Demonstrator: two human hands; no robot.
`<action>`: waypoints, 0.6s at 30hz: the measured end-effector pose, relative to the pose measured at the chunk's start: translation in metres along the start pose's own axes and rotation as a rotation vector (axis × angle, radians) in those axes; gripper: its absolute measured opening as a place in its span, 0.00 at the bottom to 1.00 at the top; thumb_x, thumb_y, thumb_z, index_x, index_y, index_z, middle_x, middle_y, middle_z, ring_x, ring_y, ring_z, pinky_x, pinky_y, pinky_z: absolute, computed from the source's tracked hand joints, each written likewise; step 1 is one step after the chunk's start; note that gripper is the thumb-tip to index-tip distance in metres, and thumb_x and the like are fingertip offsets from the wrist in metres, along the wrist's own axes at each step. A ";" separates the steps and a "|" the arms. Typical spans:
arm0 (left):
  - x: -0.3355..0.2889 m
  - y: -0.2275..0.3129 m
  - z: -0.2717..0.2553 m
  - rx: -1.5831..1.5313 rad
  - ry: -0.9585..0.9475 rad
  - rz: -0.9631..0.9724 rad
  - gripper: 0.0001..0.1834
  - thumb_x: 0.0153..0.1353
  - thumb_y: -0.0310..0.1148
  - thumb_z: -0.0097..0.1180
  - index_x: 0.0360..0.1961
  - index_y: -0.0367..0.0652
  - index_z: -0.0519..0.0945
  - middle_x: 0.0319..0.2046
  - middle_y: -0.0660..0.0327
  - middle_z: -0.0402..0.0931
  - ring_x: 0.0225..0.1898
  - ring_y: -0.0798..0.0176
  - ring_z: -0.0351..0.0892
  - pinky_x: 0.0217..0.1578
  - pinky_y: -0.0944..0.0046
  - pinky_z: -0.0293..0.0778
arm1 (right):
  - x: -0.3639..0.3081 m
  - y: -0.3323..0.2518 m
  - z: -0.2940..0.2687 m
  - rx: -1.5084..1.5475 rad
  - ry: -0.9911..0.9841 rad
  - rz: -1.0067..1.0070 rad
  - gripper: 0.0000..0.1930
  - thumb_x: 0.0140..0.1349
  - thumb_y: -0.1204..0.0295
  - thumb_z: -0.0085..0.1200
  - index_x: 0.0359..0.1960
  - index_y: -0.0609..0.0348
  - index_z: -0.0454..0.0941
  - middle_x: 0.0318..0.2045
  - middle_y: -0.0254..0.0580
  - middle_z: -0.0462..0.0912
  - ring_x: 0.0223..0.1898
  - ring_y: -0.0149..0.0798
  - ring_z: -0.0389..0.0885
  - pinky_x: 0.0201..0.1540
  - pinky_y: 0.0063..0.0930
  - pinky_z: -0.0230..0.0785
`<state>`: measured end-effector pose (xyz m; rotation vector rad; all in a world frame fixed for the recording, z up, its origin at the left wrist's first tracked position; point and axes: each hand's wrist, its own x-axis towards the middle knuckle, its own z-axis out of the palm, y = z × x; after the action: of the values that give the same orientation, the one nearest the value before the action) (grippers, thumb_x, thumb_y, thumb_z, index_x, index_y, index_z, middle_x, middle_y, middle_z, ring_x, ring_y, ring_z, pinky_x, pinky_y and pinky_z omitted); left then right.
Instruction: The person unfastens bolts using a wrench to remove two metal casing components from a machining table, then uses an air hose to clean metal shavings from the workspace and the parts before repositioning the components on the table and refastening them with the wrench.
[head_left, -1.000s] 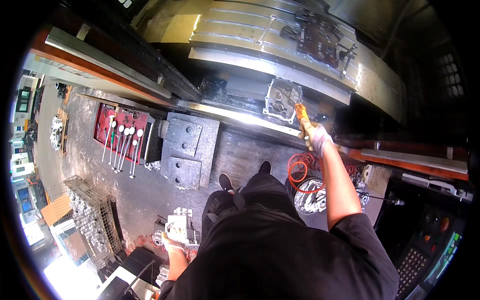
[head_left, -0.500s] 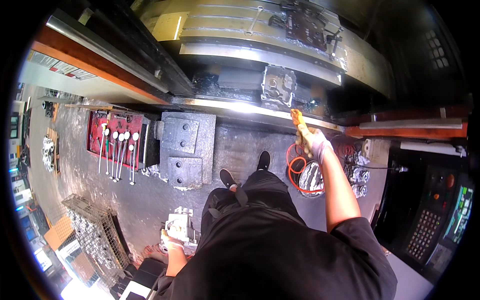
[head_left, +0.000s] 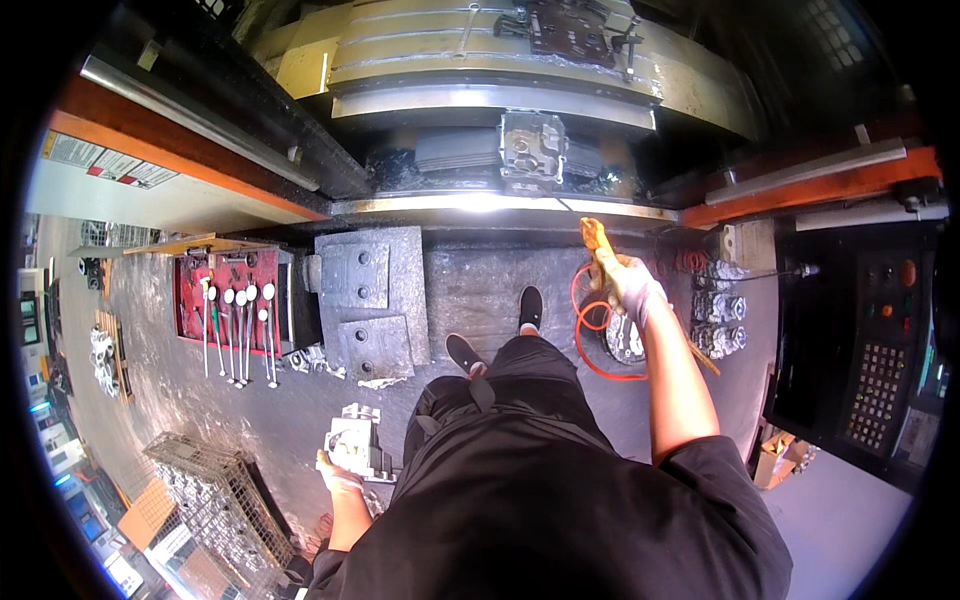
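Note:
My left hand (head_left: 343,477), gloved with yellowish fingertips, grips a silvery cast metal housing (head_left: 355,440) low at my left side, next to my leg. Ahead and to the right, my right hand (head_left: 622,278) is raised in front of the machine's sill, its glove stained orange-yellow at the fingers. The fingers are closed together, and a thin dark rod (head_left: 564,204) shows just beyond their tips. What the palm holds is hidden. Another cast metal housing (head_left: 533,147) stands inside the machine opening, a short way ahead of that hand and apart from it.
A slotted machine table (head_left: 400,50) carries a wrench (head_left: 468,28) and a dark fixture plate (head_left: 570,32). On the left are a red tool tray (head_left: 187,320) with dial gauges and a wire basket (head_left: 225,505) of castings. An orange hose (head_left: 578,350) coils near my right arm, beside a control panel (head_left: 880,370).
My view has shifted, so the machine and its housing sit higher and farther left. The thin dark rod now shows beyond my right fingertips. My left hand still grips its housing.

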<state>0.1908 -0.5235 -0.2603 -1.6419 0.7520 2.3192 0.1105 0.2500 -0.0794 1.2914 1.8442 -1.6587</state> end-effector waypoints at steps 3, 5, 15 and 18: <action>0.006 0.006 0.002 0.000 -0.013 0.004 0.39 0.70 0.67 0.40 0.78 0.67 0.57 0.77 0.60 0.58 0.75 0.44 0.58 0.71 0.34 0.58 | -0.009 0.004 -0.005 0.020 0.052 0.001 0.25 0.72 0.43 0.52 0.41 0.55 0.80 0.25 0.34 0.82 0.10 0.26 0.66 0.10 0.25 0.58; 0.004 0.005 0.007 0.042 -0.004 0.013 0.40 0.70 0.67 0.41 0.78 0.64 0.57 0.77 0.60 0.58 0.75 0.43 0.58 0.71 0.34 0.59 | -0.013 0.007 -0.013 0.015 0.075 0.013 0.26 0.74 0.44 0.50 0.46 0.59 0.81 0.27 0.38 0.86 0.10 0.27 0.66 0.09 0.25 0.57; -0.019 -0.024 0.021 0.163 -0.019 -0.001 0.47 0.69 0.68 0.41 0.76 0.43 0.61 0.74 0.52 0.61 0.71 0.40 0.64 0.69 0.38 0.64 | -0.020 0.026 -0.046 0.094 0.125 0.027 0.26 0.73 0.45 0.51 0.41 0.59 0.80 0.27 0.36 0.85 0.10 0.25 0.65 0.10 0.22 0.58; -0.025 -0.028 0.023 0.146 -0.009 -0.032 0.47 0.67 0.70 0.44 0.72 0.43 0.66 0.71 0.52 0.67 0.69 0.40 0.67 0.67 0.36 0.65 | -0.008 0.031 -0.056 0.123 0.104 0.024 0.25 0.73 0.44 0.52 0.41 0.58 0.80 0.27 0.36 0.85 0.10 0.25 0.65 0.09 0.23 0.58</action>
<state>0.1930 -0.4851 -0.2396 -1.5683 0.8647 2.1921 0.1570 0.2955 -0.0778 1.4701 1.8015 -1.7475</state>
